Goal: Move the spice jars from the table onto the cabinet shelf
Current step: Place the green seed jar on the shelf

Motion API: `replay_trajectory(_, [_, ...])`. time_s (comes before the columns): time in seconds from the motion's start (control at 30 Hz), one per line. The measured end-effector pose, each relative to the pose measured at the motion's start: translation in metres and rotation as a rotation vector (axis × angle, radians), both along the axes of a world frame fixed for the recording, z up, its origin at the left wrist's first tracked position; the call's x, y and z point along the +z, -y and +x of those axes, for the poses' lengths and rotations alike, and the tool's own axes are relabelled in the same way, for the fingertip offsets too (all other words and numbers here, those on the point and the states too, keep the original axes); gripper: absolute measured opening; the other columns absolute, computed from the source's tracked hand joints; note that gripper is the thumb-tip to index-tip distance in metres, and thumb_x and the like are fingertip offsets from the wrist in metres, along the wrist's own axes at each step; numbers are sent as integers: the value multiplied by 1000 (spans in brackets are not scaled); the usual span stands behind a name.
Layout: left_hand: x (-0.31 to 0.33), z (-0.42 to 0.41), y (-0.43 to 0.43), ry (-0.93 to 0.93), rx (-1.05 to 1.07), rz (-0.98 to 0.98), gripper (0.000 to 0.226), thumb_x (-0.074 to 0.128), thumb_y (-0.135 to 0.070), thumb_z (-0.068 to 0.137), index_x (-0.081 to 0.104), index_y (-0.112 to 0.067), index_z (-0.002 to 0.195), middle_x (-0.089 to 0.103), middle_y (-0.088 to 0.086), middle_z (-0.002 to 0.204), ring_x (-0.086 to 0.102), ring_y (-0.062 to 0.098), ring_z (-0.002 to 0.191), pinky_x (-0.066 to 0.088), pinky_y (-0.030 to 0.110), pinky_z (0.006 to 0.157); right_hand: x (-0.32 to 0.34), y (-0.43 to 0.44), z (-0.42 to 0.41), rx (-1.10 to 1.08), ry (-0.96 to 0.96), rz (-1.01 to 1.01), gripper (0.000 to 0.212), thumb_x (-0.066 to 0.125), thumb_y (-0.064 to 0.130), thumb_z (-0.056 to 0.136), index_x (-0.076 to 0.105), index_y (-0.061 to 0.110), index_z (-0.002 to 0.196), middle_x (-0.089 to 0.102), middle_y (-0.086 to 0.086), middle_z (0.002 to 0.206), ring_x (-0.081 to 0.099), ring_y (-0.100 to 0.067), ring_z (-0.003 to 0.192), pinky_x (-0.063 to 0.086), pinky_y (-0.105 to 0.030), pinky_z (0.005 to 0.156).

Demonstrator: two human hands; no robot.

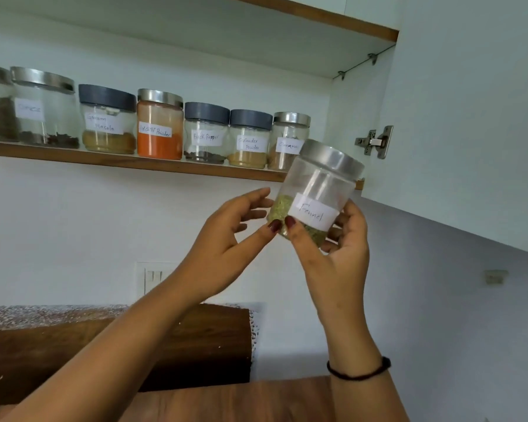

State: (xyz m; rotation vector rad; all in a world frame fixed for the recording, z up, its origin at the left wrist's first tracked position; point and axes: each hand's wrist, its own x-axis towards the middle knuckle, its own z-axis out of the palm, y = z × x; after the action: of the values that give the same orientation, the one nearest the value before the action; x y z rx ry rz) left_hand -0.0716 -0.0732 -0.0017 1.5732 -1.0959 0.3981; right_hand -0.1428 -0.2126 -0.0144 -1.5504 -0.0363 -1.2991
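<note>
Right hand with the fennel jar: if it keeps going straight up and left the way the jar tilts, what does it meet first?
Probably the cinnamon jar at the right end of the shelf. The fennel jar, gripped by the right hand, already overlaps it in view, though depth is unclear.
</note>
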Motion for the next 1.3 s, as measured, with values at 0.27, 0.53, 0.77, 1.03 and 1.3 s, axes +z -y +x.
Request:
replay_trajectory(0.27, [32,30,47,249,101,175,55,56,-37,99,39,-31,150,48,-14,147,50,-2,127,43,17,99,23,52,35,-107,35,-48,75,85,33,74,41,31,135,58,5,126,60,-12,109,50,-6,68])
replay_trajectory(0.53, [33,59,90,349,212,239,73,61,-40,96,24,-29,157,39,-9,156,38,8,141,36,32,116,41,99,63,-217,1,-216,85,84,42,69,39,30,140,53,7,124,58,-14,111,57,-27,83])
replay_trajectory(0.77, [44,72,118,430,345,235,87,63,-42,93,11,-22,160,37,-5,158,43,12,137,38,35,112,64,127,91,-284,-15,-340,85,83,40,74,38,20,144,41,4,129,53,-11,112,45,-8,76])
replay_trajectory(1.03, [31,92,147,631,662,397,84,51,-55,92,17,-17,158,45,-2,152,39,21,137,18,43,120,69,156,115,-331,-65,-318,88,81,44,74,38,15,145,44,-4,128,52,-15,114,53,-28,88])
replay_trajectory(1.3, [21,108,159,652,706,310,87,58,-51,86,27,-11,156,58,5,133,49,25,125,39,39,109,72,168,126,-388,-129,-397,89,73,53,78,32,19,148,46,-3,130,50,-12,112,50,-29,85])
